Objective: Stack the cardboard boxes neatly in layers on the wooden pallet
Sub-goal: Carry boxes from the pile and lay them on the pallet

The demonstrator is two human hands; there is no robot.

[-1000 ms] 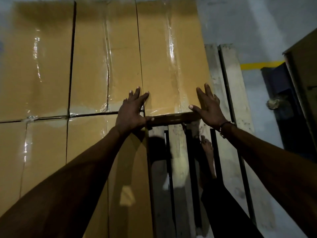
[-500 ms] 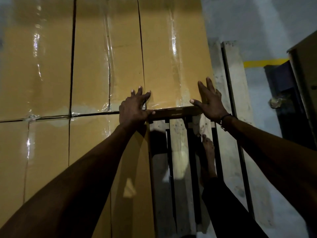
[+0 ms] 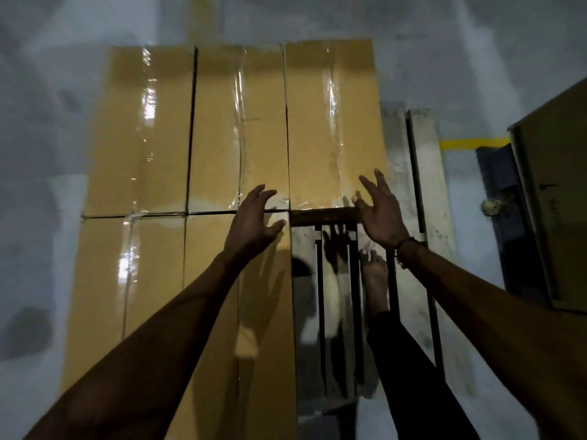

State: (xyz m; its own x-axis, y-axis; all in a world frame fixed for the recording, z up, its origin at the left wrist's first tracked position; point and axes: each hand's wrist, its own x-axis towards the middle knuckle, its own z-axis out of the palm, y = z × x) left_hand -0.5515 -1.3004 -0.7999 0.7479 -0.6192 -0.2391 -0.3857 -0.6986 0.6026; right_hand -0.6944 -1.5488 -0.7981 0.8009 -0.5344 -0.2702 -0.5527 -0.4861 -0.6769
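Observation:
Several long taped cardboard boxes lie flat side by side on the wooden pallet (image 3: 425, 198). The far-right box (image 3: 333, 128) ends just in front of my hands. My left hand (image 3: 254, 220) hovers open above the seam between that box and the near box (image 3: 263, 312), fingers spread, holding nothing. Over the far-right box's near right corner my right hand (image 3: 379, 211) is lifted, open and empty. Bare pallet slats (image 3: 305, 281) show below my hands.
My bare foot (image 3: 374, 277) and dark trouser leg stand on the pallet slats at the near right. Another cardboard box (image 3: 559, 198) stands at the right edge beside a dark object. A yellow floor line (image 3: 470, 143) runs across the grey concrete floor.
Both hands have lifted off the far-right box's near end and spread open. The view has pulled back, so the whole box layer and the floor beyond are now visible.

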